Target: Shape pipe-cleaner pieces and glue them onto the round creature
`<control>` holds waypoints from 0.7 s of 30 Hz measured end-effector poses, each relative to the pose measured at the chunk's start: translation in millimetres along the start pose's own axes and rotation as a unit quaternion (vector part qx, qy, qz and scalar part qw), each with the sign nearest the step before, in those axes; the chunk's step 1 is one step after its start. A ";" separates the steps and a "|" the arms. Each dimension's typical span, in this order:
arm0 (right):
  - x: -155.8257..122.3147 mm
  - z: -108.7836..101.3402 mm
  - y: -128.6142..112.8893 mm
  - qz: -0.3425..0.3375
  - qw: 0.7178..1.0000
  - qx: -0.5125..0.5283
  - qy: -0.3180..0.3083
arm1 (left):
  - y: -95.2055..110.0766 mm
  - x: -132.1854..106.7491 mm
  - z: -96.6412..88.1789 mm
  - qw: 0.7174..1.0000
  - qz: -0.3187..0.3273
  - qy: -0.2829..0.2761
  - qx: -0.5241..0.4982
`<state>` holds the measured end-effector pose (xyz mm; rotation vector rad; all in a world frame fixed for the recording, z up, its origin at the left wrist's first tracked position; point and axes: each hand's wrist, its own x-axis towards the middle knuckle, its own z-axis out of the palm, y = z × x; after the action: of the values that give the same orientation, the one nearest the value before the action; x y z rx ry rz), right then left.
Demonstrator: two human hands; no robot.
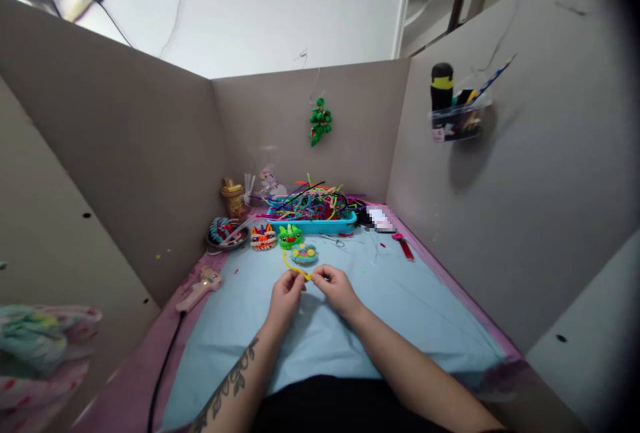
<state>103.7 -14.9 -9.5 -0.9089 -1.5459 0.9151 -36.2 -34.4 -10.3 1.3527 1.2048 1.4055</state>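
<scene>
A yellow pipe cleaner point(289, 263) runs between my two hands above the blue cloth, one end curling up and away past the left fingers. My left hand point(289, 293) pinches it, thumb against fingertips. Close beside it, my right hand point(336, 287) pinches the same strand near its other end. Just beyond my fingertips lies a light blue fuzzy piece point(305, 254) with yellow round spots. Behind that sit a green fuzzy animal head point(290, 237) and an orange and white one point(263, 237).
A turquoise tray point(313, 226) heaped with coloured pipe cleaners stands at the back. To the left are a dark bowl point(227, 239) and a pink glue gun point(200, 291) with a black cord. Scissors point(334, 241) lie before the tray. Grey partitions point(360, 139) surround the table.
</scene>
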 end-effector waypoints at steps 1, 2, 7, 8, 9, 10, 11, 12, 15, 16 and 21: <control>0.1 0.1 0.2 0.001 1.000 0.003 -0.003 | -1.0 0.4 -0.3 1.000 -0.001 0.003 -0.001; 0.3 0.2 0.4 0.002 1.000 0.006 -0.004 | -2.1 0.8 -0.6 1.000 -0.002 0.008 -0.002; 0.9 0.9 0.8 0.003 1.000 0.016 0.004 | -3.9 1.5 -0.8 1.000 -0.001 0.021 -0.001; 1.0 1.2 0.6 0.003 1.000 0.018 0.006 | -3.0 1.2 -0.7 1.000 0.001 0.022 0.000; 1.1 1.4 0.5 0.003 1.000 0.020 0.008 | -2.0 0.9 -0.4 1.000 0.003 0.024 0.001; 1.1 1.7 0.3 0.004 1.000 0.021 0.010 | -1.0 0.6 -0.2 1.000 0.005 0.026 0.002; 1.2 1.9 0.2 0.005 1.000 0.022 0.012 | 0.0 0.3 0.1 1.000 0.006 0.029 0.005; 1.1 2.0 0.1 0.006 1.000 0.022 0.014 | 0.8 0.1 0.3 0.999 0.008 0.031 0.007; 0.8 2.0 -0.3 0.005 1.000 0.018 0.015 | 1.5 -0.2 0.6 0.999 0.013 0.038 0.017; 0.7 1.9 -0.5 0.003 1.000 0.015 0.015 | 1.2 0.0 0.5 0.999 0.015 0.039 0.022; 0.3 1.5 -1.5 -0.004 1.000 0.003 0.020 | -0.9 1.1 0.3 0.998 0.022 0.034 0.050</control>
<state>102.1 -15.4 -8.2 -0.9103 -1.5119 0.8904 -36.0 -33.2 -11.0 1.4178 1.3111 1.4496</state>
